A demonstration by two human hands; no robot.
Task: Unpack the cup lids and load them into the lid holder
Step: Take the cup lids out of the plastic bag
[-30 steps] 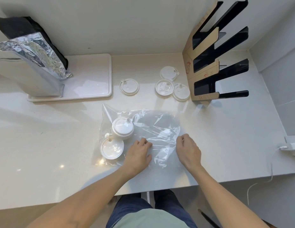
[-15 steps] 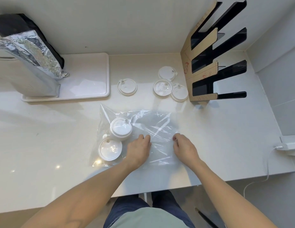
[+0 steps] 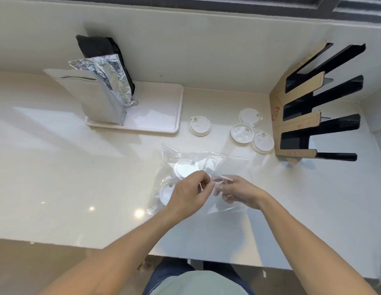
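Note:
A clear plastic bag [image 3: 217, 161] lies on the counter in front of me with white cup lids [image 3: 183, 168] inside it. My left hand [image 3: 189, 194] and my right hand [image 3: 238, 193] meet at the bag's near edge, both pinching the plastic and lifting it a little. A second lid [image 3: 166, 191] in the bag shows partly behind my left hand. Loose white lids lie further back: one [image 3: 199, 126] alone, and three [image 3: 242, 133] clustered beside the lid holder [image 3: 296, 124], a black and cardboard-covered rack with slots at the right.
A white tray [image 3: 159, 111] at the back left bears a silver foil pouch [image 3: 104, 96] with a black bag behind it. The counter's front edge runs just below my forearms. A wall corner closes the right side past the holder.
Both hands have come together and lifted from lying flat on the bag to pinching its near edge. The camera has tilted up, so more wall shows.

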